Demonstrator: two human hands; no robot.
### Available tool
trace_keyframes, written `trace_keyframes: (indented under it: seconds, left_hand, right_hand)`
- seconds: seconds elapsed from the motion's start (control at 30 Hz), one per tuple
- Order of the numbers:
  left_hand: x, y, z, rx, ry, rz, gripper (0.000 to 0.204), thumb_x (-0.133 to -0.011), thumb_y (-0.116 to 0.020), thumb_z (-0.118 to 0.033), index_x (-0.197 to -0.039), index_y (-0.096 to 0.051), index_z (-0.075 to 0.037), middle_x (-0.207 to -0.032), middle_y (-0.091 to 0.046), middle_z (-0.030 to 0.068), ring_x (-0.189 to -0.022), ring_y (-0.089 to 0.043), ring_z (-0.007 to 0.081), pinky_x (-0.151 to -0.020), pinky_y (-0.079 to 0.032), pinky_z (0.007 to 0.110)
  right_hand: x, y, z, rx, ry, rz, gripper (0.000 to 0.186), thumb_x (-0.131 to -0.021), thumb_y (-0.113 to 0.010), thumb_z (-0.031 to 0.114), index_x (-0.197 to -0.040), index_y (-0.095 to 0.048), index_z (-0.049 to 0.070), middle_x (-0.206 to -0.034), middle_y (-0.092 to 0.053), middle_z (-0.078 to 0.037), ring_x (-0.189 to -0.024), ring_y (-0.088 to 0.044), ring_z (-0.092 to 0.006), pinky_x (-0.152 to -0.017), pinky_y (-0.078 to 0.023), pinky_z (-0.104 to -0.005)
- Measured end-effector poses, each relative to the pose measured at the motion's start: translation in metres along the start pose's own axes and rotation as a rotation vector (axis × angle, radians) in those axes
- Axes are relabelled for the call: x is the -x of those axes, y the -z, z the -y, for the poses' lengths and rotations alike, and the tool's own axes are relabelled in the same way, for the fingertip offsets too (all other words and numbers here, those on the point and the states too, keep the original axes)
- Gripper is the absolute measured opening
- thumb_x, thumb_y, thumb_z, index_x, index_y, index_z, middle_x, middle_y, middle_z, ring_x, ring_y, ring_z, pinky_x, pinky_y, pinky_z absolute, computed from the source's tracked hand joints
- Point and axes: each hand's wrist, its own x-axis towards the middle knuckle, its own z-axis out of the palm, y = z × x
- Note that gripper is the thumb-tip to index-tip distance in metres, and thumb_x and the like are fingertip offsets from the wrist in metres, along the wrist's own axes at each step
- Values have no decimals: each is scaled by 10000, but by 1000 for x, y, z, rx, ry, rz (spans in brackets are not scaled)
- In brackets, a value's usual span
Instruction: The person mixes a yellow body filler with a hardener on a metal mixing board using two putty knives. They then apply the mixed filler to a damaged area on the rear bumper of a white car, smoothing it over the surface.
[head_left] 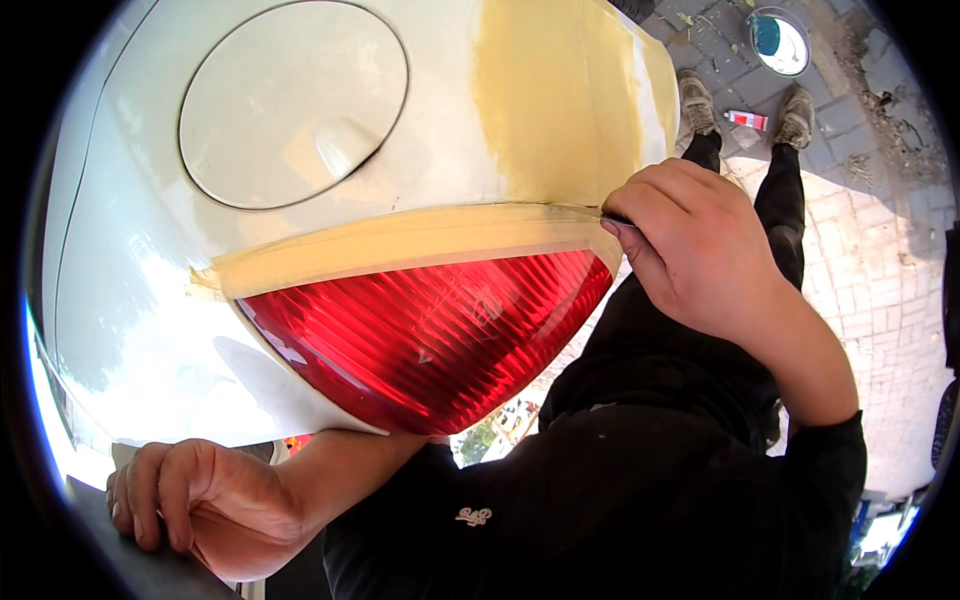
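Observation:
My right hand [700, 245] is closed in a pinch at the right end of the masking tape [400, 238]. A thin dark edge [618, 221] shows between thumb and fingers; it is too small to name. The tape runs along the seam above a red tail light [440, 335] on a white car body [280, 235]. Tan filler [555, 100] covers the panel just beyond my right fingers. At the lower left, my left hand [215, 505] lies with loosely bent fingers over a dark surface [150, 560], holding nothing; its forearm passes below the light.
A round fuel flap [295, 105] is set into the panel at the upper left. On the paved ground [860, 270] at the upper right are a red and white tube [746, 120] between my shoes and a round container [779, 42] with a teal patch inside.

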Motion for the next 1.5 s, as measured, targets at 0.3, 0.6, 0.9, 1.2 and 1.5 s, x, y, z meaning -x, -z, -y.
trace_keyframes:
  seconds: [0.3,0.6,0.9,1.2,1.5]
  left_hand:
    - [5,-8,16,-7,-116,-32,202,-808,-728,-20,-945,-583,17,-883,-575,111,-774,-604,140,-616,-514,198]
    - [3,-4,8,-7,-52,-6,190,-828,-702,-27,-953,-566,16,-905,-555,111,-765,-584,133,-623,-509,199]
    - [3,-3,6,9,-16,13,175,-842,-674,-24,-970,-557,2,-915,-544,112,-763,-576,132,-643,-482,223]
    - [5,-2,4,67,137,42,107,-887,-614,-23,-946,-525,-9,-894,-538,108,-799,-583,159,-732,-429,277]
    - [4,1,4,93,106,41,126,-897,-624,-46,-973,-531,-11,-885,-538,108,-774,-573,131,-685,-429,279]
  right_hand:
    - [1,-5,-9,21,-5,35,138,-700,-645,50,-821,-583,31,-749,-557,-73,-729,-584,-253,-628,-497,-360]
    - [6,-1,-22,61,0,153,120,-716,-602,24,-832,-576,33,-779,-569,-81,-785,-596,-266,-657,-496,-372]
    - [8,2,-30,73,14,217,120,-727,-593,15,-843,-563,30,-804,-574,-92,-824,-600,-279,-693,-499,-384]
    - [11,5,-33,87,20,218,153,-713,-590,2,-863,-574,28,-812,-575,-94,-834,-599,-276,-701,-498,-378]
    - [18,26,-36,135,-78,214,133,-719,-633,21,-844,-589,22,-781,-580,-100,-811,-600,-285,-682,-493,-393]
